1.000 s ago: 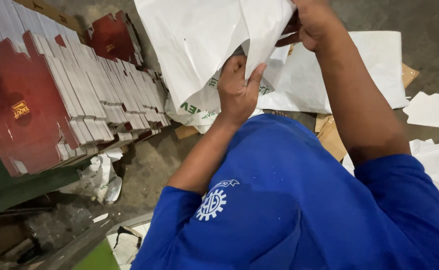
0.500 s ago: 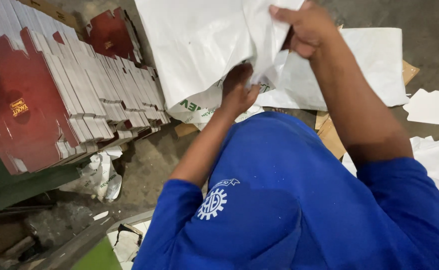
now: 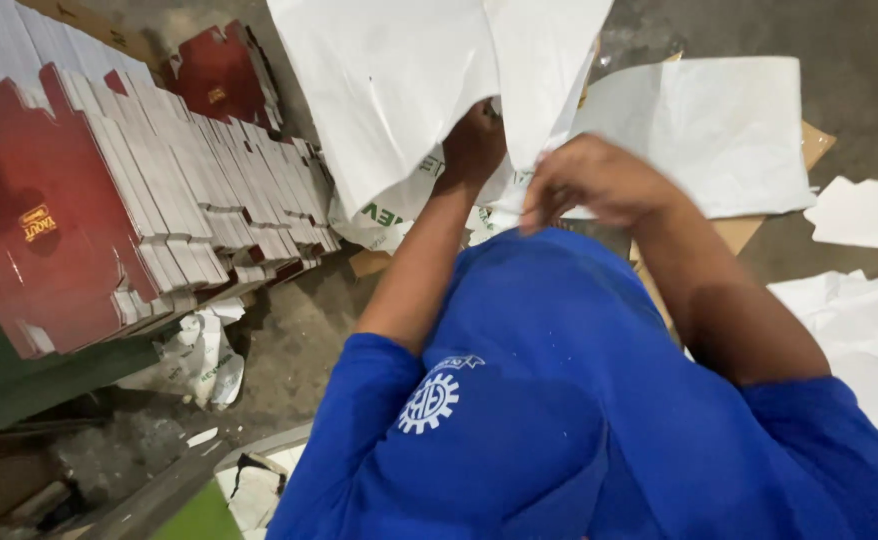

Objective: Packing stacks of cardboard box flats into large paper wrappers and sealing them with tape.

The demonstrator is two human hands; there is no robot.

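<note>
A large white sheet hangs folded in front of me. My left hand reaches up beneath its fold and grips it, with the fingers partly hidden by the paper. My right hand is lower, just above my blue shirt. Its fingers curl down against the sheet's lower edge, where white paper with green print shows. Whether the right hand pinches anything is hidden.
A long stack of flat red-and-white carton blanks leans on the left, on a green ledge. More white sheets lie on brown cardboard and the concrete floor. Crumpled paper scraps lie below the stack.
My right hand has dropped from the top of the sheet to just above my chest. My left hand has slid up under the fold.
</note>
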